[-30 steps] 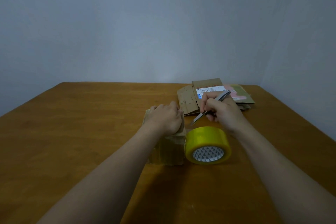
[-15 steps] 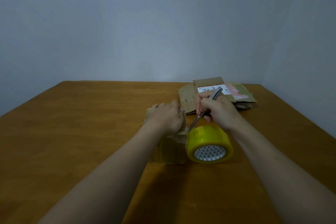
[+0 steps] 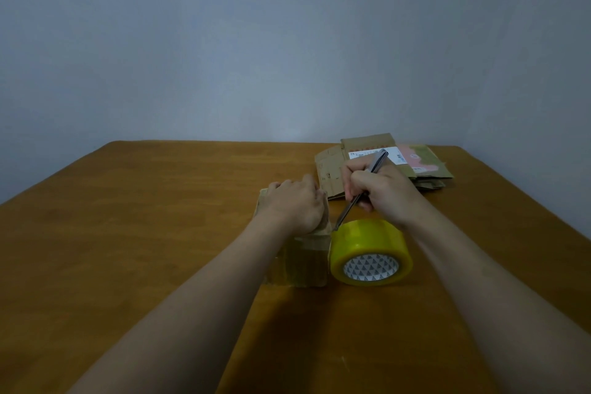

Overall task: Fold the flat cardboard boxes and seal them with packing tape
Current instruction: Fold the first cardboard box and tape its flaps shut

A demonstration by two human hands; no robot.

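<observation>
One slip of the cutter [image 3: 347, 213], gripped tight in the right hand [image 3: 380, 192], could nick the left hand [image 3: 295, 205], whose fingers curled over the box [image 3: 303, 265] beside the tape roll [image 3: 367, 240].

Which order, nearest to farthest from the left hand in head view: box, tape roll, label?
1. box: right under the left hand, which holds its top.
2. tape roll: beside the box's right side.
3. label: on the flat cardboard, far right, behind the right hand gripping the knife.
</observation>
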